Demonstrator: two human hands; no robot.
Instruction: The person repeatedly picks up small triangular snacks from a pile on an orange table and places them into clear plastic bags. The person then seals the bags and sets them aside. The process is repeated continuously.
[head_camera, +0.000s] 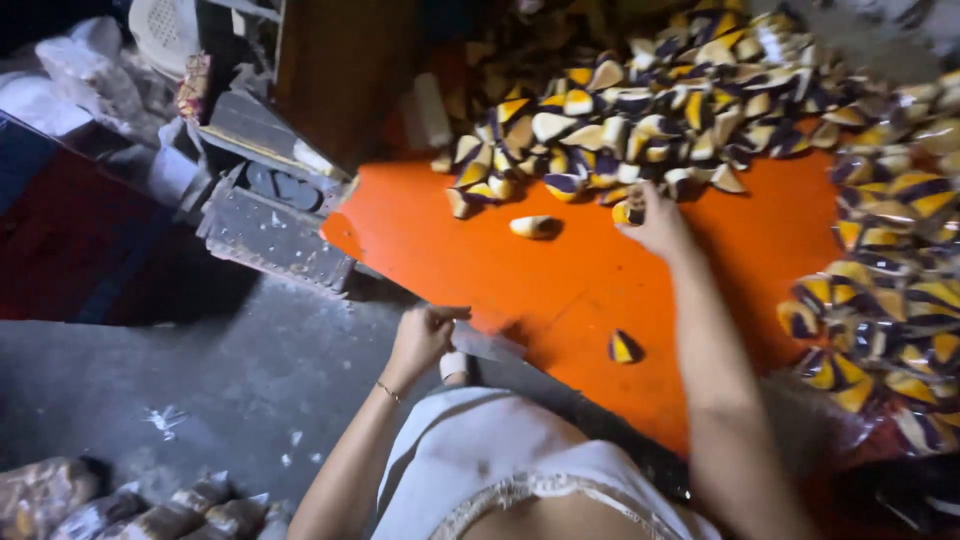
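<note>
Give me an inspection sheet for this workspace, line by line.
Surface: orange sheet spread over grey floor.
Job's things: heap of small yellow, white and purple wrapped packets; a second heap at the right; loose packets between.
Clutter: metal machine at the sheet's edge; filled bags at lower left.
Hands: right hand reaches into the heap, touching a packet; left hand grips a thin clear bag.
Cables: nothing seen.
Surroundings: dim; white plastic chair, bundles at upper left.

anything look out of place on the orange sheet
Two packets lie alone on the orange sheet, apart from the heaps. The right hand reaches the pile's edge; the left hand pinches the sheet's edge.
</note>
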